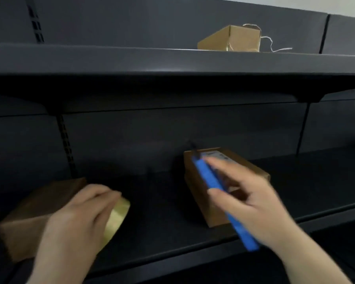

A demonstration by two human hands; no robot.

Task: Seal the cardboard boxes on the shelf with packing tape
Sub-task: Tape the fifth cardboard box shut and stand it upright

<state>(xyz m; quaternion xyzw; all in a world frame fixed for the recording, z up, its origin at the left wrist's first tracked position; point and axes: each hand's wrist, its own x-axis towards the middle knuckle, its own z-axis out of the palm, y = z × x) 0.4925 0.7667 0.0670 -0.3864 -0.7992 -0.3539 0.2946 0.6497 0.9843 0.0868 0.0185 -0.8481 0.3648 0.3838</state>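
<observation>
Left hand (78, 218) grasps a roll of packing tape (117, 219) beside the left box (35, 214); right hand (248, 193) grips a blue cutter (219, 193) over the middle box (219, 181), apparently poised for sealing. Third box (232, 38) sits on the upper shelf (111, 58).

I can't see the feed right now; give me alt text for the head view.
Right hand holds a blue tool over a box on the dark shelf. Left hand grips a tape roll beside another box; a third, open box sits above.
</observation>
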